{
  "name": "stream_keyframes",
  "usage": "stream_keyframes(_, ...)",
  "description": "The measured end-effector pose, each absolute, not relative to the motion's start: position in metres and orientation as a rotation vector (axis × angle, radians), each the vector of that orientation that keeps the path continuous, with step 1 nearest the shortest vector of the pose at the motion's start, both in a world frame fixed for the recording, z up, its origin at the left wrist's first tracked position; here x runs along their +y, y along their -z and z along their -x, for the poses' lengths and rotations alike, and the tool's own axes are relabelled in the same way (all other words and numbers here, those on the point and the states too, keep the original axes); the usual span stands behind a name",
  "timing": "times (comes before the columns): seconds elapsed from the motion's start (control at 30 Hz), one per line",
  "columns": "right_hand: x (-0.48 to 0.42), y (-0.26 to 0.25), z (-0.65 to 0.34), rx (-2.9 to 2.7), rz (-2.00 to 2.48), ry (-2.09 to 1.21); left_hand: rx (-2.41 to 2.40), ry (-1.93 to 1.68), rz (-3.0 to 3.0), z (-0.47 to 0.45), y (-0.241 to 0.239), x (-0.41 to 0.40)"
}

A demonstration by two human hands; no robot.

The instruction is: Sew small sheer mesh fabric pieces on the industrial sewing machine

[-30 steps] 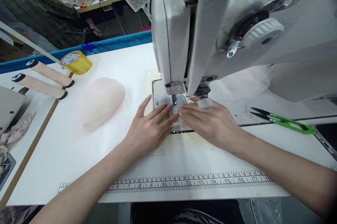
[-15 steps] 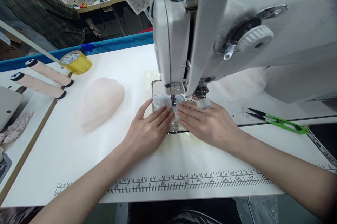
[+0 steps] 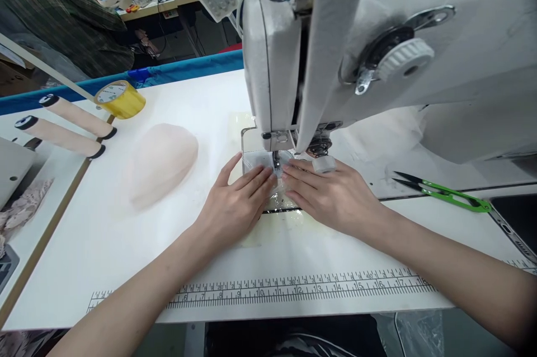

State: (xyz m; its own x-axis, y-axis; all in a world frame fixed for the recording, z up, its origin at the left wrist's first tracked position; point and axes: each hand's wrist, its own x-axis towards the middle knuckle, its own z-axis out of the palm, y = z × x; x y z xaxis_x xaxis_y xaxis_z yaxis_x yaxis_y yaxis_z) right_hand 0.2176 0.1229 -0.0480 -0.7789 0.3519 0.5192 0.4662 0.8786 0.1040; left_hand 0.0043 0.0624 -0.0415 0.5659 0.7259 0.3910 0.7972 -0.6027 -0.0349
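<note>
1. Your left hand (image 3: 237, 200) lies flat left of the presser foot (image 3: 276, 160), thumb spread away, fingers nearly together, pressing down rather than pinching; likely this keeps the sheer piece (image 3: 255, 160) smooth.
2. Your right hand (image 3: 329, 195) lies flat opposite, fingers slightly parted, tips close to the foot, probably steadying the other side.
3. The sheer piece sits at the presser foot, partly hidden beneath your fingertips; its full outline can't be made out.
4. On the worktop (image 3: 168, 250), a peach cutout (image 3: 168, 161) lies to the left and green snips (image 3: 447, 195) to the right, seemingly set apart to leave your hands room.
</note>
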Motion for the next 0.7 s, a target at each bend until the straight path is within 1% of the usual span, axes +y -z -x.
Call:
stream_keyframes(0.27,0.1231,0.0468,-0.2168,-2.560,0.612,0.360,-1.296,0.491,2.577,-0.0049,0.0410,0.0646)
stream_keyframes(0.7,0.1257,0.0514,-0.2166,-2.587,0.698,0.337,-1.288,0.497,2.552,-0.0045,0.0423,0.0695)
